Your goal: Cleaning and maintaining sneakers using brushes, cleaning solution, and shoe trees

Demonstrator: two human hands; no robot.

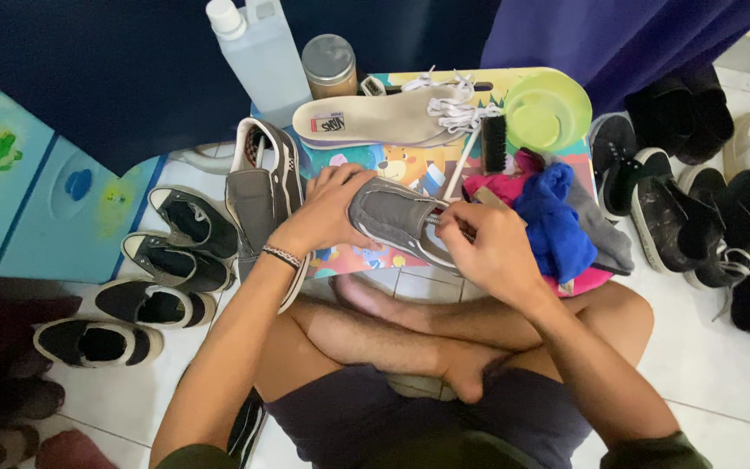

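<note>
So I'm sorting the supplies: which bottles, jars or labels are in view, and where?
Plastic bottle: top, left of jar; clear, white cap.
Jar: right of bottle; cylindrical, grey lid.
Insole label: on beige insole's left end; small rectangle, red and white.

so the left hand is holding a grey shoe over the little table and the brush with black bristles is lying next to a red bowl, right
Not quite: the bowl is light green, not red. The head view shows the rest as you say: the left hand holds the grey shoe over the little table, and the brush with black bristles lies beside that bowl.
</note>
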